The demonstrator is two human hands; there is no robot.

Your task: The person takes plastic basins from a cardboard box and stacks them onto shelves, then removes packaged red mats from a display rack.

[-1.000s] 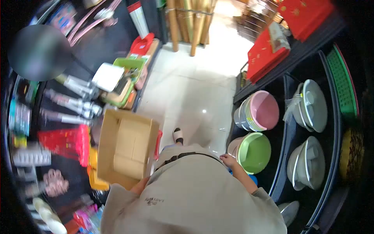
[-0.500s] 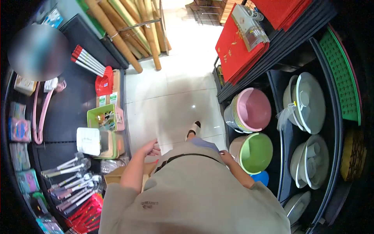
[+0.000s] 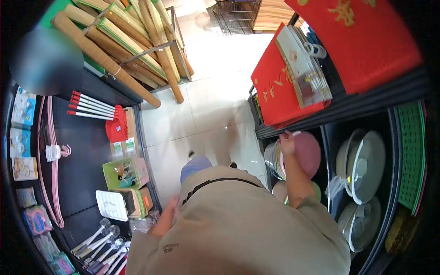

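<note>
My right hand (image 3: 287, 144) is raised in front of the pink bucket (image 3: 308, 153), just below the edge of the shelf with the red mats (image 3: 286, 98). Its fingers are loosely bent and partly apart, with nothing visible in them; whether they touch the bucket rim or the shelf edge I cannot tell. Low at my left side hangs my left hand (image 3: 172, 202), blurred and partly hidden by my forearm and shirt. Nearest to it are the food-storage-type boxes (image 3: 137, 201) on the left shelf.
Rolled mats (image 3: 133, 43) lean in a metal rack ahead on the left. Red dustpans (image 3: 117, 126), a green basket (image 3: 120, 174) and brushes (image 3: 103, 245) lie on the left shelf. Large basins (image 3: 366, 165) stand on the right shelves. The tiled aisle floor (image 3: 201, 110) runs forward.
I have stepped forward, so the shelves sit lower in view. My right hand has risen from my side to the pink bucket. My left hand has dropped back toward my body.
</note>
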